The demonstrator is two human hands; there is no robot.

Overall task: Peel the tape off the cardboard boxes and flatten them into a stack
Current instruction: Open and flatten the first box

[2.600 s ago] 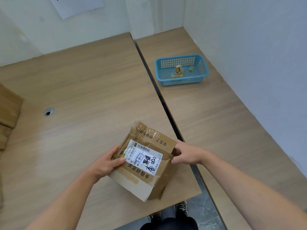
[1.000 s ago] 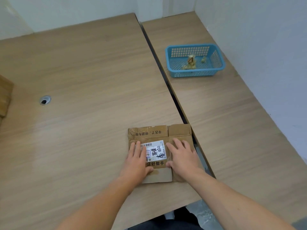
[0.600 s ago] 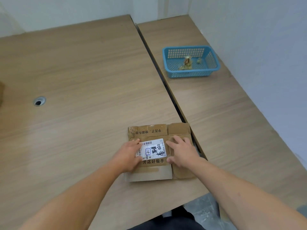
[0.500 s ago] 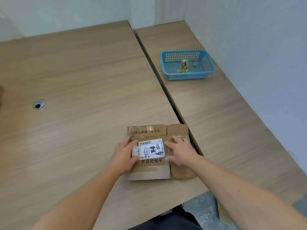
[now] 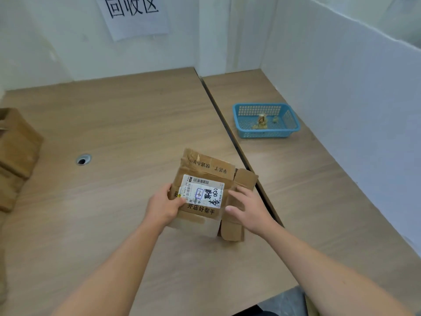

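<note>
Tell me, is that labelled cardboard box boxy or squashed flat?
Squashed flat: the cardboard box is a thin sheet, its side flap spread out rightward. The left hand grips its left edge.

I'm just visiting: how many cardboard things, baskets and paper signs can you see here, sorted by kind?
Flattened cardboard box: 1
Cardboard pile, left edge, pieces uncountable: 1
Blue basket: 1
Paper sign: 1
Total: 4
</note>
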